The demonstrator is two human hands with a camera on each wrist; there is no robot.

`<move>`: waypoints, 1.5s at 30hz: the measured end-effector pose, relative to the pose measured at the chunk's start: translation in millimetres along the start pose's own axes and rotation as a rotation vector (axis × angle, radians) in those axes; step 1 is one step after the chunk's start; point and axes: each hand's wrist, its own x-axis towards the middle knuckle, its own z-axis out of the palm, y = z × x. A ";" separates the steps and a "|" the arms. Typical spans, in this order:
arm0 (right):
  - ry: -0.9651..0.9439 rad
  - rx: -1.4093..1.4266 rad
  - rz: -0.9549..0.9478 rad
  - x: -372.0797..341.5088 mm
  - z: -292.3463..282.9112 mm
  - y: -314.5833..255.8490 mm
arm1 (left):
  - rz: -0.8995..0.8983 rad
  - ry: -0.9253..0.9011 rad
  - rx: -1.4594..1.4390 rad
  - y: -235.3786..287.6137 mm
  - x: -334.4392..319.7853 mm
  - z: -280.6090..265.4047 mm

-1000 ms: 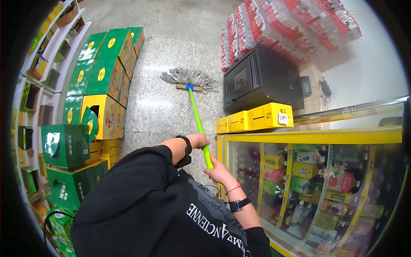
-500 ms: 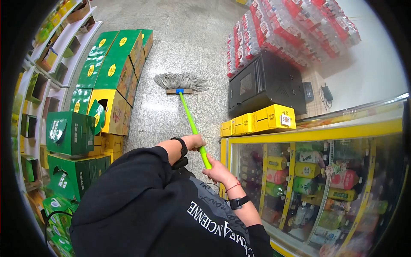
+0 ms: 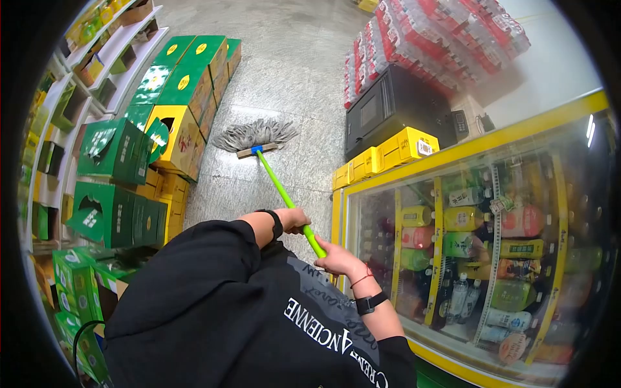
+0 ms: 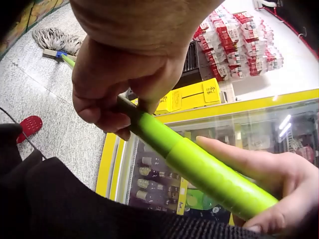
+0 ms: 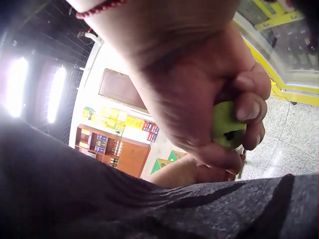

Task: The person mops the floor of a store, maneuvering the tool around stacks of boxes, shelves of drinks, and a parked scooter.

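Note:
A mop with a bright green handle (image 3: 277, 184) reaches forward from my body. Its grey string head (image 3: 255, 134) lies on the speckled floor, joined to a wooden bar by a blue clip. Partway up the handle, my left hand (image 3: 291, 220) grips it with curled fingers. Nearer my body, my right hand (image 3: 339, 260) holds the thick grip end (image 4: 219, 174). The right wrist view shows the right fingers (image 5: 249, 107) wrapped round that green end, with its tip poking out of the fist.
Green and yellow cartons (image 3: 187, 84) line the left, before white shelves (image 3: 132, 68). On the right stand a glass-topped drinks cooler (image 3: 479, 258), small yellow boxes (image 3: 388, 155), a black cabinet (image 3: 394, 107) and shrink-wrapped bottle packs (image 3: 433, 48). Floor (image 3: 301, 90) runs between them.
The mop head has moved left across the floor and a little nearer, closer to the cartons, and the handle slants more. Both hands keep their hold. The head view has shifted too.

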 end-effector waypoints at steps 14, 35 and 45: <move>-0.061 -0.253 -0.049 -35.5 55.2 -14.6 | 0.017 0.086 -0.126 -62.6 -44.2 39.3; -0.006 -0.086 -0.004 45.8 102.4 -144.7 | 0.097 0.180 -0.132 -124.2 -71.3 -98.6; 0.029 -0.076 0.015 47.5 138.0 -167.3 | 0.096 0.185 -0.130 -153.4 -88.3 -111.1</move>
